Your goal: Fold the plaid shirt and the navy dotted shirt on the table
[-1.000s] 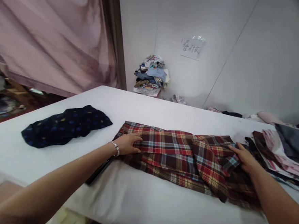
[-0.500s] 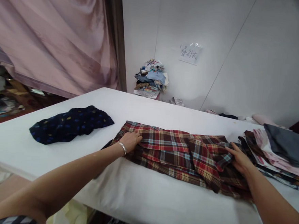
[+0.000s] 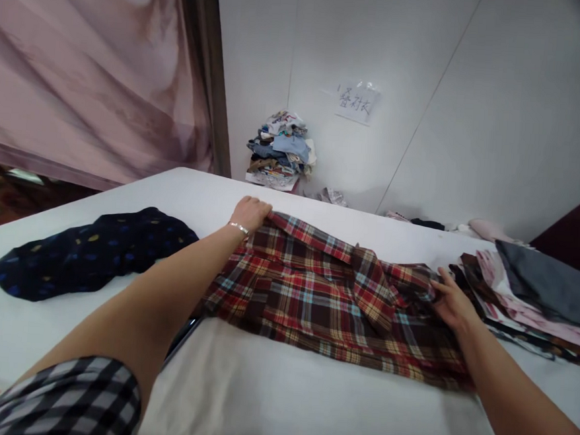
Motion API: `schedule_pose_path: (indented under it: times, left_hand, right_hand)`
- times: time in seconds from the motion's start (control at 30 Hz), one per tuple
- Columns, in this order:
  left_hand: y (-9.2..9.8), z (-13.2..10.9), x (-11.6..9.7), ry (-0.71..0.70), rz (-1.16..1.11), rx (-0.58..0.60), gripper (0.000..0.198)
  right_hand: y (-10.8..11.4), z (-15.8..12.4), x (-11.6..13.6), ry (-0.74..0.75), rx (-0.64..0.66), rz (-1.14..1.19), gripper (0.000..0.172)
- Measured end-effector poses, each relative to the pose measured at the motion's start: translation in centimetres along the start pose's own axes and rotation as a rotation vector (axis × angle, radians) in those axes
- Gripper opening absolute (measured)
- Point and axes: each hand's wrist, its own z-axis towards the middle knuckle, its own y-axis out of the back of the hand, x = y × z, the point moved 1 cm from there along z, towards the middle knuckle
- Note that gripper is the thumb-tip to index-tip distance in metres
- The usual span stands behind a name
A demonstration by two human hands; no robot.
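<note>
My left hand point(image 3: 251, 213) pinches the plaid shirt point(image 3: 324, 293) at its far edge, at 11 o'clock; my right hand point(image 3: 450, 301) grips its 3 o'clock edge, just beside the clothes stack point(image 3: 537, 294). Bare table point(image 3: 307, 404) lies at 6.

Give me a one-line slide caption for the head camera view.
Both hands, left hand and right hand, grip a plaid shirt spread on a white table.

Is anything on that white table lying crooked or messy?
Yes. The dark dotted garment lies crumpled in a heap at the left of the table, and the plaid shirt, gripped by the left hand and right hand, lies bunched.
</note>
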Motion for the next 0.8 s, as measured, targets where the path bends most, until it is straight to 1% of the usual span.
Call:
schedule_pose_path:
  times: [0.1,0.17,0.2,0.27,0.37,0.43,0.47,0.53,0.6,0.63,0.67,0.7,0.73,0.8]
  left_hand:
    - [-2.9,-4.0,0.2,-0.083,-0.046,0.076,0.026]
    - [-3.9,-5.8,0.2,-0.105,-0.072,0.103,0.032]
    - [-4.0,-6.3,0.2,-0.085,-0.077,0.112,0.032]
    - [-3.4,-6.2,0.5,0.008,-0.068,0.114,0.031]
    - [-1.4,-4.7,1.0,0.166,-0.04,0.08,0.035]
    - [-0.2,-4.0,1.2,0.19,-0.029,0.053,0.038]
    - [0.1,-3.9,1.2,0.177,-0.026,0.051,0.038]
    - [0.0,-4.6,1.0,0.096,-0.029,0.084,0.033]
    - [-1.0,-6.1,0.6,-0.016,-0.046,0.146,0.025]
    - [-1.7,-7.1,0.5,-0.063,-0.056,0.176,0.023]
    - [-2.5,-8.0,0.3,-0.098,-0.066,0.197,0.023]
    - [-3.2,-8.7,0.2,-0.118,-0.073,0.21,0.024]
    - [-3.9,-9.4,0.1,-0.125,-0.076,0.214,0.027]
    - [-4.8,-10.1,-0.3,-0.115,-0.075,0.204,0.035]
  right_hand:
    - [0.0,-0.6,-0.9,-0.062,0.007,0.017,0.051]
    - [-0.3,-0.7,-0.7,-0.085,0.0,0.02,0.05]
    - [-0.6,-0.7,-0.3,-0.089,-0.007,0.02,0.051]
    - [-1.2,-0.6,0.9,-0.084,-0.019,0.028,0.055]
    - [-1.9,-0.5,2.9,-0.023,-0.021,0.05,0.059]
    - [-1.8,-0.5,3.6,0.018,-0.019,0.022,0.059]
    - [-1.5,-0.6,3.7,0.022,-0.013,-0.038,0.057]
    - [-0.7,-0.9,3.5,0.037,-0.019,-0.293,0.051]
    - [0.2,-1.7,2.9,0.081,-0.051,-0.565,0.042]
    - [0.5,-2.4,2.6,0.125,-0.076,-0.663,0.037]
    - [0.6,-3.2,2.3,0.188,-0.088,-0.733,0.034]
    - [0.3,-4.2,1.9,0.259,-0.073,-0.781,0.033]
    - [-0.2,-5.3,1.3,0.323,-0.015,-0.822,0.034]
    - [-2.1,-7.5,-0.2,0.43,0.174,-0.917,0.042]
